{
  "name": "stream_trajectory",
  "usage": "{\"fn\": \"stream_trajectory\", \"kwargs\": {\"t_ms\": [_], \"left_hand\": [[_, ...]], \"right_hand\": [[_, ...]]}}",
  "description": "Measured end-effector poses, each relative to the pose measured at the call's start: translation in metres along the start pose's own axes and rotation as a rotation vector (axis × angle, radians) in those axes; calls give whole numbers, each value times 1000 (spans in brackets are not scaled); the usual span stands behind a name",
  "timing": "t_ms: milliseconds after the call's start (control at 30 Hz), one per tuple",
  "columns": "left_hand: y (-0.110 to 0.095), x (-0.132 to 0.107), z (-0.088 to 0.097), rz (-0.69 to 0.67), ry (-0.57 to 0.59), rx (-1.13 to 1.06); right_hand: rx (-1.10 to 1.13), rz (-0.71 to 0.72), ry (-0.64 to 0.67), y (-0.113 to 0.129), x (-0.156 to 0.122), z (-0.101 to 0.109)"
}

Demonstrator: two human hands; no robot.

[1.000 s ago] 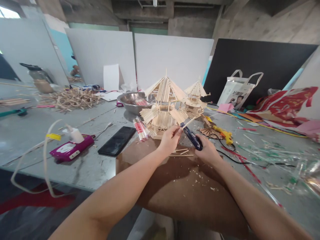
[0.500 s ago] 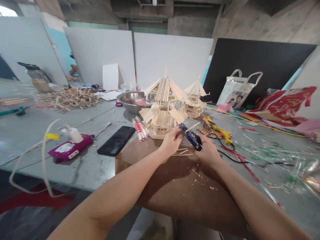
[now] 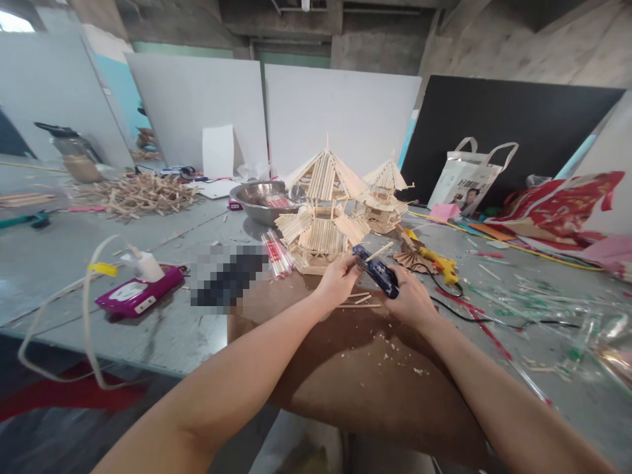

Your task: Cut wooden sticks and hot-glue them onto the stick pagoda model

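My right hand point(image 3: 412, 296) is closed around a dark blue, patterned hand tool point(image 3: 380, 275), whose exact kind I cannot make out. A thin wooden stick point(image 3: 381, 251) crosses the tool near its far end and sticks out to the upper right. At that same end, the fingers of my left hand point(image 3: 340, 280) are pinched together on the stick's near part, which they mostly hide. Just behind my hands stands a tiered pavilion model point(image 3: 323, 234) made of wooden sticks. Several loose sticks point(image 3: 360, 305) lie on the brown board point(image 3: 345, 382) beneath.
A smaller stick pavilion point(image 3: 382, 197) and a metal bowl point(image 3: 251, 204) stand behind. To the left are a blurred-out dark phone point(image 3: 230, 280), a purple power strip point(image 3: 143, 293) and a stick pile point(image 3: 143, 195). A yellow glue gun point(image 3: 444, 263) and its cord lie right.
Both hands, the tool and the stick stay nearly in place, with only a very slight shift. Nothing has been taken up or let go.
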State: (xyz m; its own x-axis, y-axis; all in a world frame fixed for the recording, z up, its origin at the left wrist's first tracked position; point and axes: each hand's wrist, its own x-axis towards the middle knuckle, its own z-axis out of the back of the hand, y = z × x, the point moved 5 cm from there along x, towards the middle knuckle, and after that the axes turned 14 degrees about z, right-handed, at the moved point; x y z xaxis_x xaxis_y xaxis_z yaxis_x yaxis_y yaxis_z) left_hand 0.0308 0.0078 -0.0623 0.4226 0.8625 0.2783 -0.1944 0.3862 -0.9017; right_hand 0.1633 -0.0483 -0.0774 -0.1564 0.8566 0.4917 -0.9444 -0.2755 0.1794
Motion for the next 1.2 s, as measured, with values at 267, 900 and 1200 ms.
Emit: {"fn": "stream_trajectory", "kwargs": {"t_ms": [267, 900, 1200], "left_hand": [[-1, -1, -1, -2, 57, -6], [0, 0, -1, -35, 74, 67], [-1, 0, -3, -4, 88, 80]], "right_hand": [[-2, -23, 57, 3, -1, 1], [-8, -21, 129, 4, -1, 1], [-6, -2, 172, 1, 0, -3]]}}
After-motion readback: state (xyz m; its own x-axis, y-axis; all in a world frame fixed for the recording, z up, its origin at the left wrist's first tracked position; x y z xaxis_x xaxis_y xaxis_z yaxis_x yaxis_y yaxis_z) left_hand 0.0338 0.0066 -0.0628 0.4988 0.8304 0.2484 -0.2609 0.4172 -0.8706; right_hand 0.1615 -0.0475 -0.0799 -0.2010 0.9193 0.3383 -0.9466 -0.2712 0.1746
